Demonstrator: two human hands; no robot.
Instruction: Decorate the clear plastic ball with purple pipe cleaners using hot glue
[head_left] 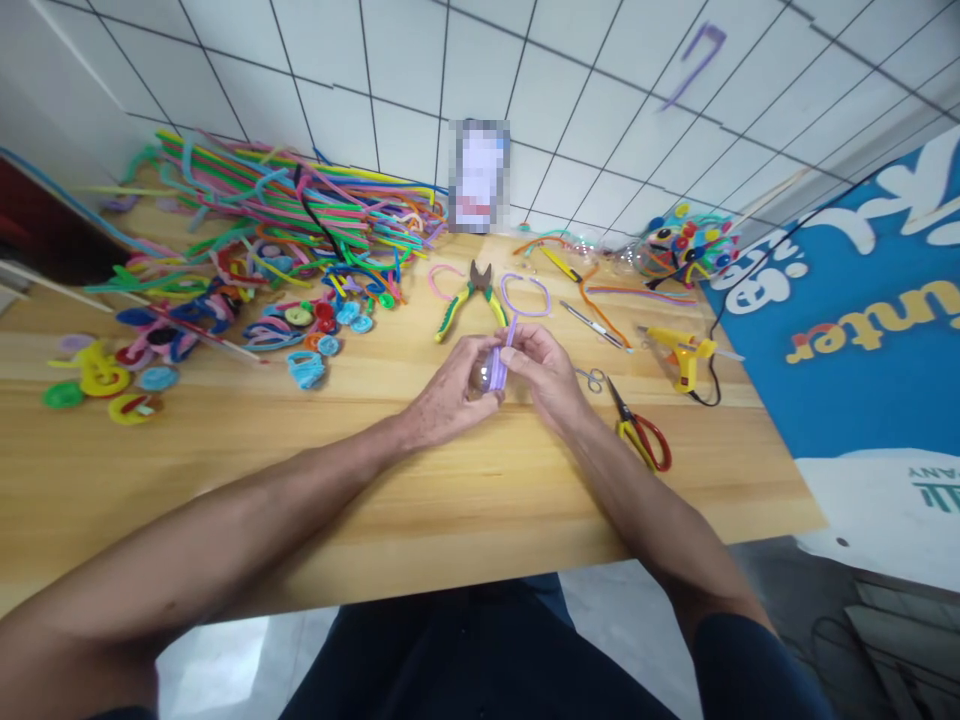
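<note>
Between my hands, over the middle of the table, is a small clear plastic ball with purple pipe cleaner laid round one side. My left hand curls its fingers and thumb about the ball. From the other side my right hand pinches the purple pipe cleaner, and one end of it sticks up above the fingers. Just beyond my hands lie yellow-green pliers with their jaws apart and a bent loop of purple pipe cleaner.
Bundled pipe cleaners fill the back left, with coiled pieces before them. To the right are scissors, small scissors, a yellow glue gun with a cord, and a pen-like tool. A phone leans on the tiled wall.
</note>
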